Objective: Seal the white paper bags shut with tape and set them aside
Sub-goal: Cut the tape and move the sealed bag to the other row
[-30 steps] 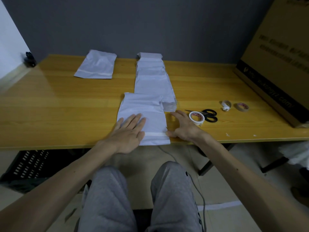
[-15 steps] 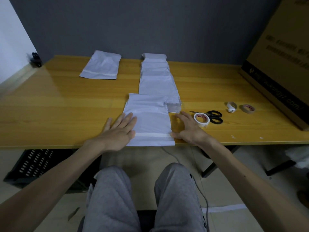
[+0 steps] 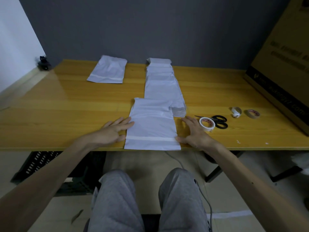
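Glossy wooden table [image 3: 66,104], matt white paper bag [image 3: 150,121], cardboard box [image 3: 284,64]

White bags [image 3: 151,122] on a honey-yellow wood-grain tabletop [image 3: 66,104]; black scissors [image 3: 219,121]; white tape roll [image 3: 207,124]; grey wall [image 3: 150,30]; brown box [image 3: 284,56].

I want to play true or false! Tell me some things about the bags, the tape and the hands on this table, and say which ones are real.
1. The nearest white paper bag has a strip of tape across it. True.
2. The right hand holds the black-handled scissors. False: the scissors lie on the yellow wooden table, and the hand rests flat beside the bag.
3. The left hand lies flat, fingers touching the bag's left edge. True.
4. The white roll of tape sits left of the bag. False: it sits to its right, by the right hand.
5. Another taped white bag lies alone at the table's far left. True.
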